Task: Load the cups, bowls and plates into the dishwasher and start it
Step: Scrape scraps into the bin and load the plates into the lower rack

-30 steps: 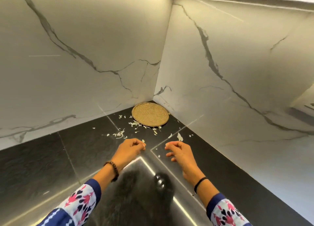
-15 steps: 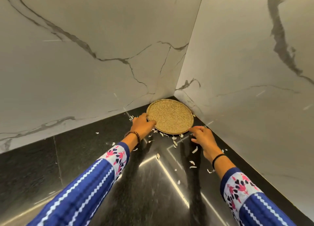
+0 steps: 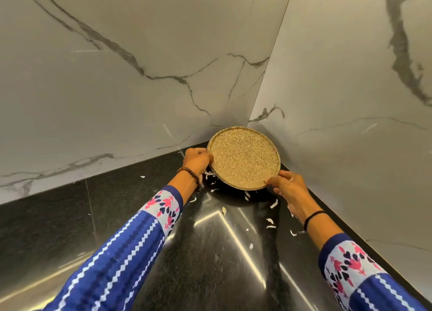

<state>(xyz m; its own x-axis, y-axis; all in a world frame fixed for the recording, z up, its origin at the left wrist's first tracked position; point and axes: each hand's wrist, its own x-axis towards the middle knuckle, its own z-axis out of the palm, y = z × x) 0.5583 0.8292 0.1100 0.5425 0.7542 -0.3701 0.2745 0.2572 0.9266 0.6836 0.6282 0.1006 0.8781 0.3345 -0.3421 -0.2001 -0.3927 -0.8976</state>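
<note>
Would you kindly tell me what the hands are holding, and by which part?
The round speckled plate, by its rim: the left hand grips the left edge, the right hand pinches the near-right edge.

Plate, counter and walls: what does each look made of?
Plate: probably glazed stoneware; tan speckled face, matte, with a thin darker rim.
Counter: polished dark stone, likely granite; fine grain and mirror-sharp light streaks.
Walls: white marble or marble-look slabs; grey veins and a soft satin sheen. Whether they are real stone or porcelain cannot be told.
</note>
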